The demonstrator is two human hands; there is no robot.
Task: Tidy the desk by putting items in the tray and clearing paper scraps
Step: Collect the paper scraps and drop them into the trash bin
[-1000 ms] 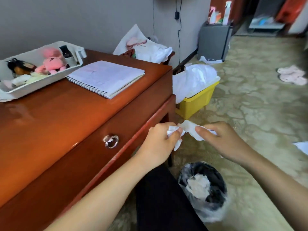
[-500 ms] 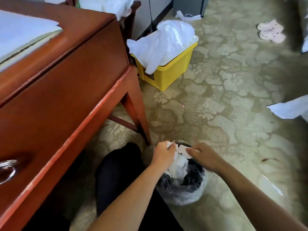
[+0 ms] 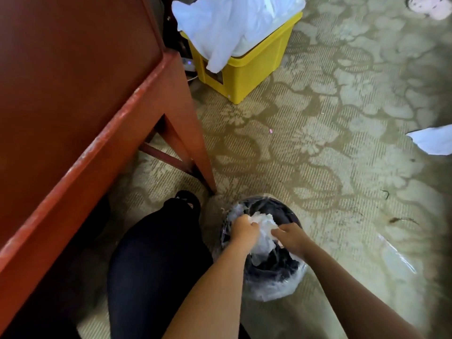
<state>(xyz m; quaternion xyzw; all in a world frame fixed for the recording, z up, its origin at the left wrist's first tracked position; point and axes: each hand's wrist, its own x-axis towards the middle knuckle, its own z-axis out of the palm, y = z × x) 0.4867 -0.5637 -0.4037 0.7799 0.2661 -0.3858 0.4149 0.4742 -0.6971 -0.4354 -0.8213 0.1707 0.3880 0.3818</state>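
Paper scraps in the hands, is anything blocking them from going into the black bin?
No, nothing visible does. The left hand and the right hand hold the paper scraps right over the open mouth of the black bin, so they can drop straight in.

Setting: lived-in room of a home, likely a bedroom. Evidence: floral-patterned carpet [image 3: 318, 143] across the frame; red-brown wooden desk [image 3: 73, 94] at left; yellow storage bin [image 3: 244, 72] at top centre; pink slipper [image 3: 428, 6] in upper right corner; small lined wastebasket [image 3: 276, 280] at lower centre.
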